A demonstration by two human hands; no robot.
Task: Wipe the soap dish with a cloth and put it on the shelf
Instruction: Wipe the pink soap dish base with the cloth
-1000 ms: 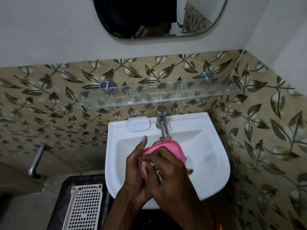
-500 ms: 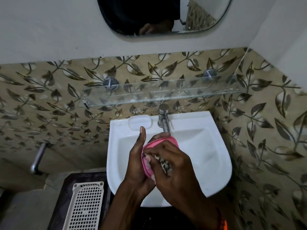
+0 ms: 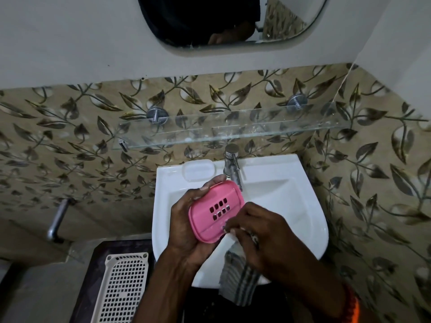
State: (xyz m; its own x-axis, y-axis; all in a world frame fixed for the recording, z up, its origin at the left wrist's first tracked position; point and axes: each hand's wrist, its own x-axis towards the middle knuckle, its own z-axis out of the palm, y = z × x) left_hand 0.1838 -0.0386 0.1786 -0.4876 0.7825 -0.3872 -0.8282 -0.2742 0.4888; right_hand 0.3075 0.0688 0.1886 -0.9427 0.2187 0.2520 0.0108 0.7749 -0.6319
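Observation:
A pink soap dish with several drain slots faces me, tilted up above the white sink. My left hand grips it from the left edge and underneath. My right hand holds a grey striped cloth against the dish's lower right corner; the cloth hangs down below the hand. A clear glass shelf is fixed to the tiled wall above the sink, with nothing on it.
A chrome tap stands at the back of the sink, just behind the dish. A moulded soap recess lies left of it. A cream perforated basket sits lower left, a metal pipe at left, a mirror above.
My right hand slid off the dish's face to its lower right corner, uncovering the slotted surface. The cloth now hangs below my hand. The dish turned to face me.

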